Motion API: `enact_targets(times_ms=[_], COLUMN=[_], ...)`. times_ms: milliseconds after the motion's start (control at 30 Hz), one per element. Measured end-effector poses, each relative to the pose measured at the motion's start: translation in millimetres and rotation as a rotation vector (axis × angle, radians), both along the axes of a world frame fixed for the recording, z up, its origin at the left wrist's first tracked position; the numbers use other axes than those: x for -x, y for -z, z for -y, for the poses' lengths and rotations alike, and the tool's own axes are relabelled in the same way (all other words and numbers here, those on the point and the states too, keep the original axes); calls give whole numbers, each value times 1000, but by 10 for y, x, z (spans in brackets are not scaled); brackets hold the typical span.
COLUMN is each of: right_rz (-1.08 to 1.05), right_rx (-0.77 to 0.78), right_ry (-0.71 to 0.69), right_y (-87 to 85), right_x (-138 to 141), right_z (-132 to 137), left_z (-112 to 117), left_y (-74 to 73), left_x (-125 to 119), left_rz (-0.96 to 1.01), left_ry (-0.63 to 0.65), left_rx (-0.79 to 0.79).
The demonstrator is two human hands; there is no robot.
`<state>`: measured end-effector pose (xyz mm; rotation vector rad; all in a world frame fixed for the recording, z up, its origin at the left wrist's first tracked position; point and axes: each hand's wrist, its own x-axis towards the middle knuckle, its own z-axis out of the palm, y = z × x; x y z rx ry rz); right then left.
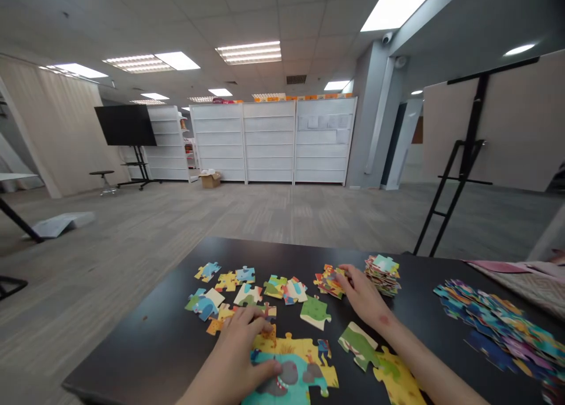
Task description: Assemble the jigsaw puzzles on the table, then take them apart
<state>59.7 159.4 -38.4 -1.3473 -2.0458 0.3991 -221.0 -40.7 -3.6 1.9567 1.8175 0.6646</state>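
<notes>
Left hand (241,346) rests on joined jigsaw pieces (291,349), right hand (364,296) on a small heap of pieces (329,281).

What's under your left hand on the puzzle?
The left hand lies over yellow and teal jigsaw pieces, which show around its fingers and thumb. Whatever lies directly beneath the hand is covered and cannot be seen.

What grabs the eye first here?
Bright jigsaw puzzle pieces lie spread across the dark table. The left hand rests on a joined yellow and teal section at the near side, while the right hand touches a small pile. Farther right sit a tall stack and a large multicoloured heap.
</notes>
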Motion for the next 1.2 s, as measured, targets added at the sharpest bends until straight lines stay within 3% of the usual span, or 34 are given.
enact_targets(times_ms=[133, 300, 467, 600, 833, 1067, 1200], right_rz=[33, 44, -54, -205, -49, -61, -157], right_rx=[-7, -20, -50, -64, 12, 25, 16], right_ry=[-84, -215, -219, -241, -415, -467, -425], right_y=[-12, -157, -260, -246, -254, -281, -261], right_x=[74, 127, 146, 197, 343, 288, 288], right_z=[111, 236, 288, 335, 509, 500, 461], left_z=[15, 12, 7, 7, 0, -1, 6], left_y=[-10, -10, -39, -60, -12, -43, -33], left_x=[-11, -11, -21, -25, -25, -31, -24], left_rz=[-1, 4, 4, 4, 9, 2, 6], left_ry=[-1, 6, 5, 4, -11, -6, -6], left_rx=[-2, -1, -7, 7, 10, 10, 17])
